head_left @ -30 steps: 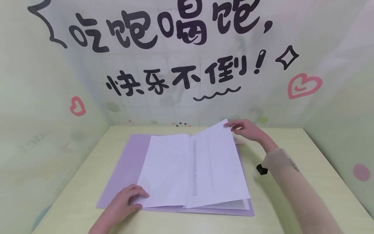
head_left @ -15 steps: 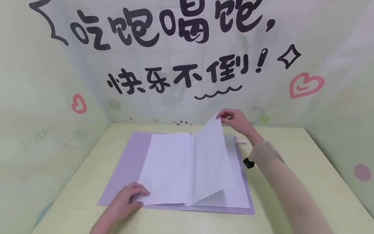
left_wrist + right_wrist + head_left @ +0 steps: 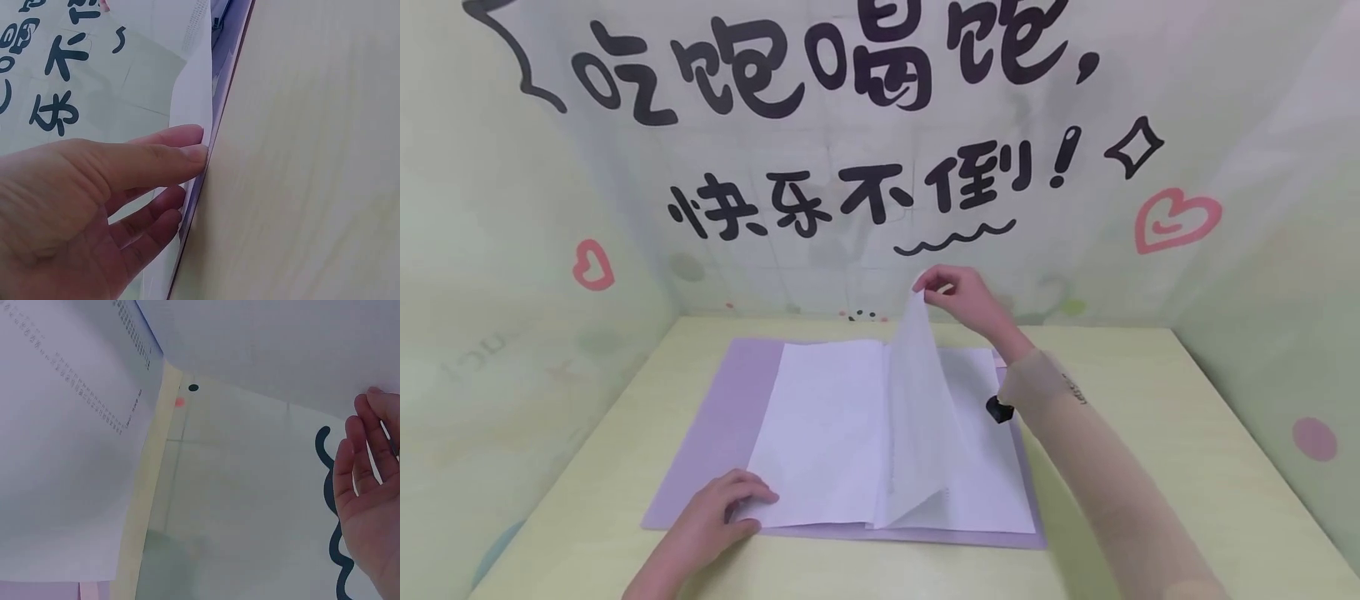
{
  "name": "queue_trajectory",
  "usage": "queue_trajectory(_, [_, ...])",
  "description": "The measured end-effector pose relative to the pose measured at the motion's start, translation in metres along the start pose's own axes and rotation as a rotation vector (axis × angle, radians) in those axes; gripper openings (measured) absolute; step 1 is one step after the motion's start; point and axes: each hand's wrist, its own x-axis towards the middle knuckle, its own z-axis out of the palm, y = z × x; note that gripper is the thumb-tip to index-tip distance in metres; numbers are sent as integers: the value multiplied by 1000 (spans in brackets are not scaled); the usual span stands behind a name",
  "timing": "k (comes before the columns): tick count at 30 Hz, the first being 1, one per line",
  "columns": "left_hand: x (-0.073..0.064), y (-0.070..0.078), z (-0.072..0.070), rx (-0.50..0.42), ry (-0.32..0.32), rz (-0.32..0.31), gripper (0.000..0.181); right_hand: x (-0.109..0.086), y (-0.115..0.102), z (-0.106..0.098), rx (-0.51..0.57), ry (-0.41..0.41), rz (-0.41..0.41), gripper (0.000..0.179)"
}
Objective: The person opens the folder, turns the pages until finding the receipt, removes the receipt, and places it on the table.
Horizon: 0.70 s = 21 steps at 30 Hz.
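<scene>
A lilac folder lies open with white sheets in it, a blank left page showing flat. My right hand pinches the top outer corner of a printed page, lifted and standing steeply near the spine. In the right wrist view my right hand is at that page's edge, with another printed sheet below. My left hand rests at the lower left corner of the blank page. The left wrist view shows my left hand with thumb and fingers loosely bent, tips right at the folder's bottom edge.
The folder lies on a pale wood table. Behind stands a light wall with large black writing and pink hearts. A small pink tab sticks out at the folder's right side. A black object shows under my right sleeve.
My right hand has moved left and up with the page corner, swinging the page from low on the right to steep near the spine. My left hand has stayed in place.
</scene>
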Motion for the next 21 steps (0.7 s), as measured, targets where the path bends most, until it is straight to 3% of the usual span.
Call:
queue_trajectory(4, [-4,-1,-2,-8,-16,-23,32,9,-8,16,13,-26,-9,14])
queue_trajectory(8, [-5,0,-4,4,7,-19,33,18,-19,31,7,-30,-25,11])
queue_trajectory(15, [-4,8,-5,28,20,-138,32,34,-31,66,-25,-1,-67,8])
queue_trajectory(21, [0,8,-5,10,23,-170,30,39,-33,91,56,51,-75,7])
